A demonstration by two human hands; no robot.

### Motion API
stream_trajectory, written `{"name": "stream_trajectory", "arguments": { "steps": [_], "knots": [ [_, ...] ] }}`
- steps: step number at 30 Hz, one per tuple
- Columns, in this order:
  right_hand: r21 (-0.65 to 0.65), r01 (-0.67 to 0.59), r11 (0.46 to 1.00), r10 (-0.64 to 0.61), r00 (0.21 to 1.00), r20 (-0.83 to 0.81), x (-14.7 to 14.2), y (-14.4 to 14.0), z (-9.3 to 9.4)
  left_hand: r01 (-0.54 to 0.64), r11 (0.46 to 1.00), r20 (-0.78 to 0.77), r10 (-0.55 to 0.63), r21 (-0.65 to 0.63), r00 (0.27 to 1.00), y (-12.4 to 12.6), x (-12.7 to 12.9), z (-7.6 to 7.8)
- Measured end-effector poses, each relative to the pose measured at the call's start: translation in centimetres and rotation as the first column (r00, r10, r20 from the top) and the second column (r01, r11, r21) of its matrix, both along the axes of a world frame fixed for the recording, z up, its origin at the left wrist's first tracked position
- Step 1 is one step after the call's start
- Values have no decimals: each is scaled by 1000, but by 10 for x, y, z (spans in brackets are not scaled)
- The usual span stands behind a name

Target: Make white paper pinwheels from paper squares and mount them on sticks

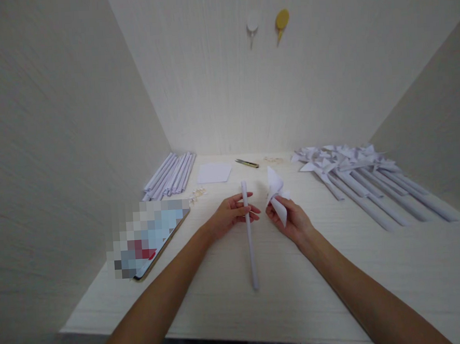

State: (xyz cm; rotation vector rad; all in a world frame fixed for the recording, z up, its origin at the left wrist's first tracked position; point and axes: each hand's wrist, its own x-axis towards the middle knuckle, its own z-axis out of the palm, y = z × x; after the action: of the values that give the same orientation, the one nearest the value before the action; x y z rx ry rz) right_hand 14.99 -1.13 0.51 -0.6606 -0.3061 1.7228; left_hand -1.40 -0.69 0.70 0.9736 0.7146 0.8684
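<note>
Between the thumb and fingers of my left hand (234,212) is a rolled paper stick (251,248), held near its upper part and pointing away from me. Just to the right, my right hand (291,220) pinches a white paper pinwheel (277,190) by its middle, its folded blades spreading up and down. The stick and the pinwheel are apart, with a small gap between them. My right fingertips are partly hidden behind the paper blades.
At the right lies a pile of finished paper pinwheels on sticks (350,170). Rolled paper sticks (171,175) are stacked at the back left, beside paper sheets (214,173), small snips (247,163) and tiny pale pieces (197,194). A tablet (156,244) rests at the left. Walls enclose the white table (207,308).
</note>
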Motion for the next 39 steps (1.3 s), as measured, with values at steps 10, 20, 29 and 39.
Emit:
{"name": "stream_trajectory", "arguments": {
  "steps": [10, 20, 29, 39],
  "knots": [
    [-114, -41, 993, 24, 989, -145, 1, 0, 2, 65, 989, -257, -29, 134, 966, -6, 11, -7],
    [-97, -17, 995, 20, 1000, 24, -3, 2, 1, 117, 988, -282, -84, 103, 956, -10, 16, -7],
    [-36, 21, 999, -15, 987, 163, 7, -4, -5, 183, 975, -258, -147, 125, 955, -10, 15, -13],
    [22, 81, 996, -84, 960, 268, 4, -12, 2, 158, 972, -298, -101, 175, 949, -15, 18, -10]
  ]
}}
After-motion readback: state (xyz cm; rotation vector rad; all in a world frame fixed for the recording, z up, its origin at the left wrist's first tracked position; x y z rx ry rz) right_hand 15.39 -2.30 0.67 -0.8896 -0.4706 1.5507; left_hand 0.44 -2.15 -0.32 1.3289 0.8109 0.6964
